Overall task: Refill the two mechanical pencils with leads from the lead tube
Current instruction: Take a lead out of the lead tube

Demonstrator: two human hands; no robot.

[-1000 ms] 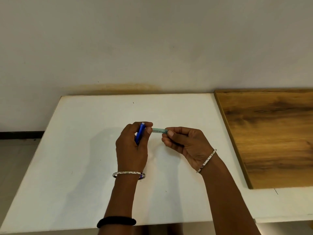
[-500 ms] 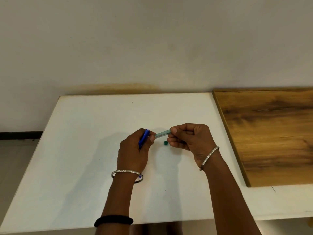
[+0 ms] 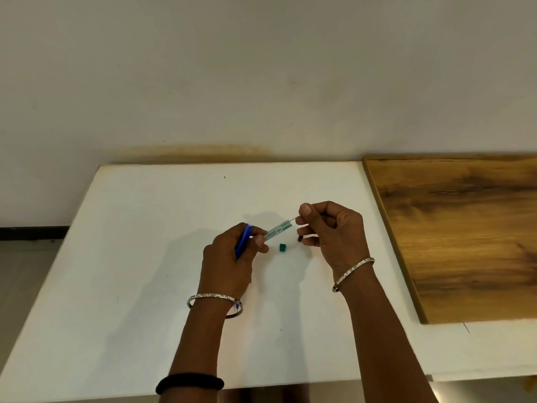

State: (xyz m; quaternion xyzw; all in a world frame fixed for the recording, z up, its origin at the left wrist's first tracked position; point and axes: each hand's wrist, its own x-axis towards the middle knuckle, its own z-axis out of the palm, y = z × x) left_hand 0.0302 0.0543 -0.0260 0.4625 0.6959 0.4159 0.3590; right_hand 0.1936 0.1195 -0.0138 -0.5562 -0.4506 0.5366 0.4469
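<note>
My left hand grips a blue mechanical pencil and also pinches the left end of the pale green lead tube, which points up and right. A thin lead sticks out of the tube's open end, and my right hand pinches it between thumb and forefinger. The tube's small green cap lies on the white table below the tube. A small dark piece shows at my right hand's lower fingers. Only one pencil is in view.
A brown wooden board lies on the table's right side, close to my right hand. A wall stands behind the table. The table's left edge drops to a tiled floor.
The green cap has come off the tube and now lies on the table. My right hand has moved right and up, drawing a lead out of the tube held by my left hand.
</note>
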